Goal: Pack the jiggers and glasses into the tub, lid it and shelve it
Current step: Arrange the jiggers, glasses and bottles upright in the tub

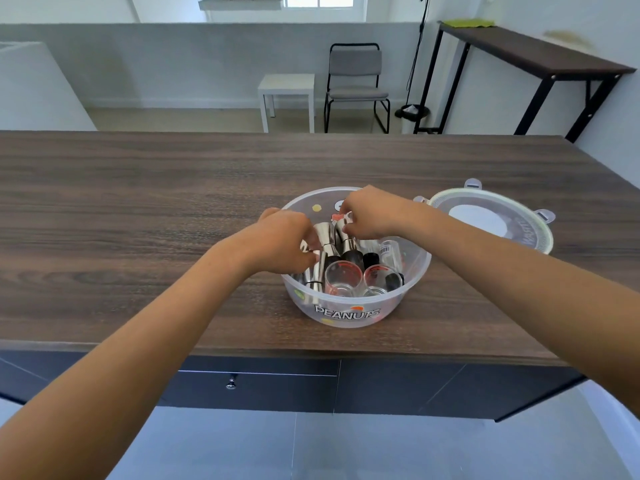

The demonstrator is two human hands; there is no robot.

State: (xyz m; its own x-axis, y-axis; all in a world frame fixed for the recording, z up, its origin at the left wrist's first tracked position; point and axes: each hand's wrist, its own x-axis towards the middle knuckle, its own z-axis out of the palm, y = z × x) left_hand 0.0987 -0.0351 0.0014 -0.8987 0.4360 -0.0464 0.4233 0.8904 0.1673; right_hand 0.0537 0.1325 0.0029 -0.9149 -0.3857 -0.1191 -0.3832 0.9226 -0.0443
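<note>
Reaching into tub (356, 315) at table (138, 202) centre, we grip jiggers: L hand (284, 242) pinches one (327, 242), R hand (369, 213) another (348, 242); glasses (338, 278) inside at 6; lid (491, 220) at 3.

— Where does the head view look from?
— From above the counter's (138, 202) near edge, facing forward and down.
— How near?
— Close: the tub (346, 313) sits just ahead, at twelve o'clock.
</note>
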